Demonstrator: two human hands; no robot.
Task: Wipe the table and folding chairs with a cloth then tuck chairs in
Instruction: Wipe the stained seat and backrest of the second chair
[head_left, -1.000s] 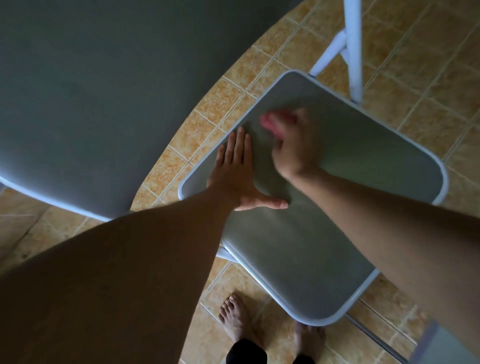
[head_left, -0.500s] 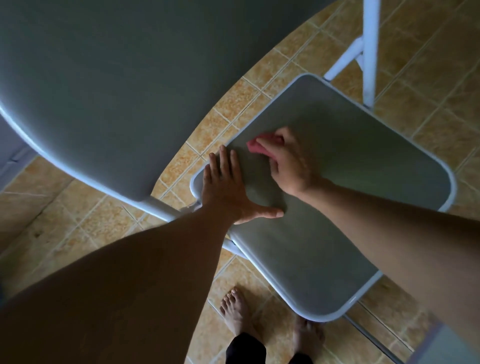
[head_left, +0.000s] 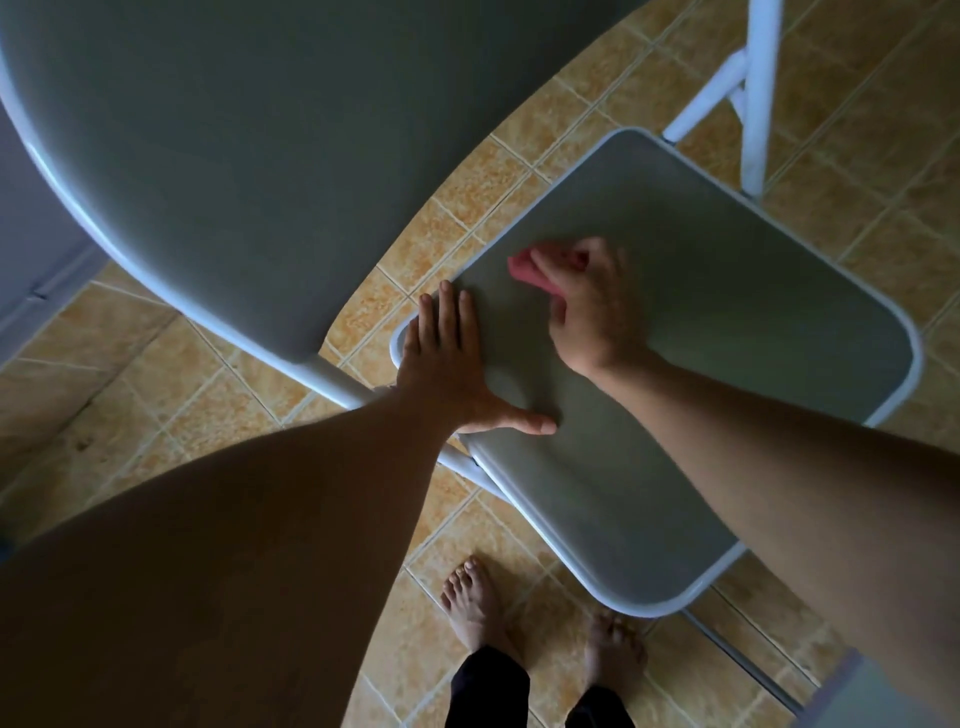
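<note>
A grey folding chair seat (head_left: 727, 332) fills the frame from centre toward 3 o'clock. The left hand (head_left: 447, 364) lies flat on its 9 o'clock edge, fingers straight, thumb spread, gripping nothing. Just toward 1 o'clock, the right hand (head_left: 587, 306) curls around a pink cloth (head_left: 522, 267), pressing it onto the seat

Chair seat (head_left: 727, 322): smooth, matt grey plastic is seen, edged by a paler rim. Frame tubing (head_left: 754, 93): white painted metal with a slight sheen. Cloth (head_left: 524, 267): soft pink fabric, partly covered. Floor tiles (head_left: 156, 395): mottled tan ceramic, lightly glossy, with pale grout lines.
</note>
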